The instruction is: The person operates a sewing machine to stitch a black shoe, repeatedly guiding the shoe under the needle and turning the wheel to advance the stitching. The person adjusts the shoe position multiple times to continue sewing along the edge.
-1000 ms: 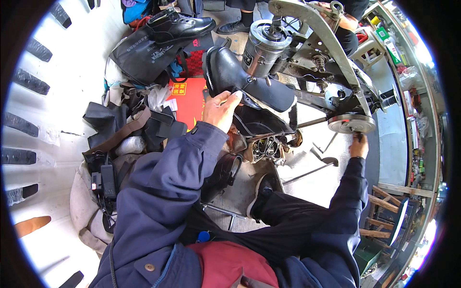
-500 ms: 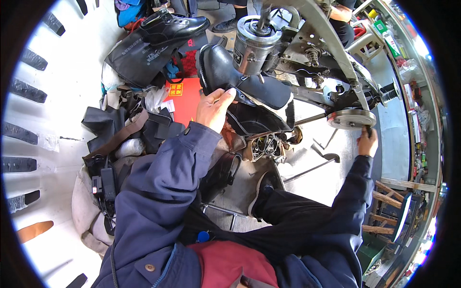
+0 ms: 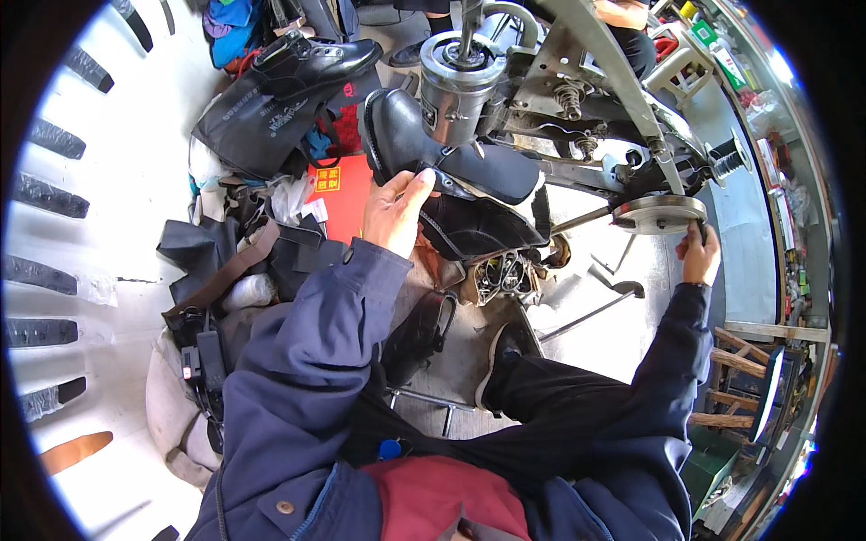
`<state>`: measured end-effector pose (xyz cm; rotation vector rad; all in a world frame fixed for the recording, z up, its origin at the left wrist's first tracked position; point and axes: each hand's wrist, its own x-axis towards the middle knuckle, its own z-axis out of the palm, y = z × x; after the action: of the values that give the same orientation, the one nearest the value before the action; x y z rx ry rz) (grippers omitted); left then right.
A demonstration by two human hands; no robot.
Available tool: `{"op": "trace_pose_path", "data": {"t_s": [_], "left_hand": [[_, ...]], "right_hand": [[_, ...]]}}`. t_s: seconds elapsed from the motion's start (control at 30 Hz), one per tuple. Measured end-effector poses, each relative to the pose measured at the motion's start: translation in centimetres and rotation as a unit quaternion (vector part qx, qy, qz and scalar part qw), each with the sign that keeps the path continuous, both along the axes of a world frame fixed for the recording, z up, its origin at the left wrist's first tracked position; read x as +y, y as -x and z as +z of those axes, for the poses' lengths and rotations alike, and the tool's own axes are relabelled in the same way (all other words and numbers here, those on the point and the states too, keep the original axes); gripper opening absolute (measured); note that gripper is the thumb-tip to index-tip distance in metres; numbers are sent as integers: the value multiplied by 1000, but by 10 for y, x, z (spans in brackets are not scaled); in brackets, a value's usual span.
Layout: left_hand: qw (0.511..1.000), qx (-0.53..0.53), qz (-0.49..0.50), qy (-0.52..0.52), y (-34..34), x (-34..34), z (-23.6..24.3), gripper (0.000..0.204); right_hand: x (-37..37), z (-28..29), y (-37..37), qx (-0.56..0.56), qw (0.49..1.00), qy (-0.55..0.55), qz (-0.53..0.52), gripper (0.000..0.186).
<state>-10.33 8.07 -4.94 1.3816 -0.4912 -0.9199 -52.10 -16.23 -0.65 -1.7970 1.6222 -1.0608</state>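
Observation:
A black leather shoe (image 3: 397, 131) lies sideways under the metal head of a shoe-sewing machine (image 3: 460, 95), its toe toward the left. My left hand (image 3: 395, 215) pinches the shoe's upper beside the eyelets, thumb on top. The needle's contact with the leather is hidden behind the machine head. At the right, my right hand (image 3: 699, 257) grips the handle on the rim of the machine's round metal handwheel (image 3: 654, 215), with its fingers curled.
Another black shoe (image 3: 320, 59) rests on a dark bag (image 3: 257, 126) at the back left. Below it lie a red box (image 3: 343, 203) and leather scraps (image 3: 194, 252). A box of small tools (image 3: 501, 275) sits under the machine. Wooden-legged stools (image 3: 735, 388) and shelves line the right. Another person's foot (image 3: 410, 54) shows behind.
My right hand has moved slightly right and up with the handwheel's handle. My left hand keeps its pinch on the shoe. The whole view has shifted a little.

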Motion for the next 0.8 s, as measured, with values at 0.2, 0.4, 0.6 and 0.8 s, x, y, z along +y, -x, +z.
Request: {"op": "trace_pose_path", "data": {"t_s": [0.2, 0.4, 0.6, 0.8], "left_hand": [[1000, -16, 3, 8, 2, -1, 9, 32], [997, -68, 6, -20, 2, 0, 11, 32], [999, -44, -7, -4, 1, -3, 10, 33], [1000, -21, -16, -8, 0, -2, 10, 31]], "right_hand": [[24, -74, -32, 41, 969, -240, 47, 22], [40, -3, -50, -103, 975, -73, 184, 22], [-10, -47, 9, 102, 994, 18, -41, 14], [42, -75, -62, 2, 950, -283, 129, 37]]}}
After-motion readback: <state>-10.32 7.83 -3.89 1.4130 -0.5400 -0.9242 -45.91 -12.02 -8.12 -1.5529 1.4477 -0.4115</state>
